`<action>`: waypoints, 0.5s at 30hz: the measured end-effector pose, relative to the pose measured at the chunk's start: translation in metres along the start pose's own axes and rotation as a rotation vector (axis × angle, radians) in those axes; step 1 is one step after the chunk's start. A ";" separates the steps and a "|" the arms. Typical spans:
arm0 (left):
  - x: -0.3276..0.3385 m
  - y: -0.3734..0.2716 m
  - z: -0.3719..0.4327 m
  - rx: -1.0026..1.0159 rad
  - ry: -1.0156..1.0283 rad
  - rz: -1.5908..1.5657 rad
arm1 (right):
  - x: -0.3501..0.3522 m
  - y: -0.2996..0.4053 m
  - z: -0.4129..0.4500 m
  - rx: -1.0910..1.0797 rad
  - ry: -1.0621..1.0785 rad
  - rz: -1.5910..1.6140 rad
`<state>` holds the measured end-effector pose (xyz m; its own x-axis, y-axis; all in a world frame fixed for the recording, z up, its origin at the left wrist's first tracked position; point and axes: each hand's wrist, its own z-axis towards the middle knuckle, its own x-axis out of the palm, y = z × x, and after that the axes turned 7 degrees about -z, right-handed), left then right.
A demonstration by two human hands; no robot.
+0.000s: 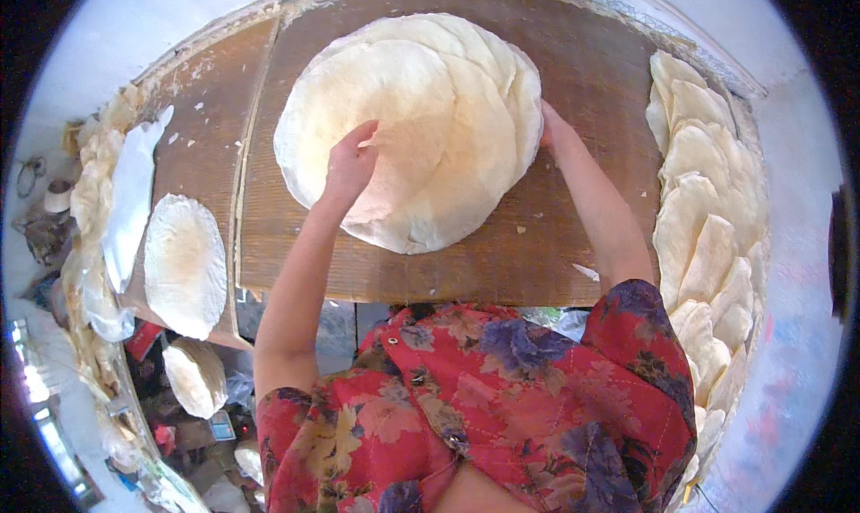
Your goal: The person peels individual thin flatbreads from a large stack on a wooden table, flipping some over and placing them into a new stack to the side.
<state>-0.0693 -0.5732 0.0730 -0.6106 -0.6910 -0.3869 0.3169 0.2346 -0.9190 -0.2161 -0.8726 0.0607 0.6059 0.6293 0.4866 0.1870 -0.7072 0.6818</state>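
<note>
A fanned stack of large, thin, round flatbreads (403, 143) lies on the brown wooden tabletop (416, 278) before me. My left hand (353, 160) is over the left part of the top flatbread. Its thumb and fingers are a little apart, with nothing seen between them; whether it touches the bread I cannot tell. At the stack's right edge is my right hand (551, 124), touching the rim. The bread hides most of its fingers, so their grip does not show. The flatbreads overlap, their edges showing in layers towards the right.
Overlapping flatbreads (705, 177) line the table's right side. On the left lie a single oval flatbread (185, 264) and a white plastic sheet (134, 197). A flatbread stack (195, 377) is lower, beyond the table edge. A raised seam (247, 143) crosses the tabletop; crumbs are scattered about.
</note>
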 end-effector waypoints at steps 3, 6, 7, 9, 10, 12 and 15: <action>0.010 -0.003 0.014 0.148 -0.082 0.247 | 0.028 0.005 -0.015 -0.054 0.106 0.030; 0.015 0.006 0.025 0.115 -0.139 0.281 | 0.057 0.002 -0.027 -0.125 0.230 0.087; 0.018 0.004 0.030 0.075 -0.170 0.255 | 0.065 -0.001 -0.031 -0.150 0.246 0.105; 0.021 -0.003 0.035 0.062 -0.156 0.236 | 0.088 -0.017 -0.031 -0.187 0.265 0.135; 0.024 -0.008 0.034 0.046 -0.141 0.218 | 0.098 -0.028 -0.030 -0.204 0.257 0.136; 0.028 -0.003 0.031 -0.032 -0.108 0.230 | 0.121 -0.048 -0.029 -0.237 0.251 0.109; 0.035 0.011 0.008 -0.007 -0.049 0.561 | 0.152 -0.072 -0.033 -0.283 0.244 -0.011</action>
<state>-0.0818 -0.6004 0.0499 -0.3151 -0.4898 -0.8129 0.5786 0.5798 -0.5737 -0.1623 -0.7157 0.1039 0.3964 0.7186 0.5714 -0.0494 -0.6048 0.7949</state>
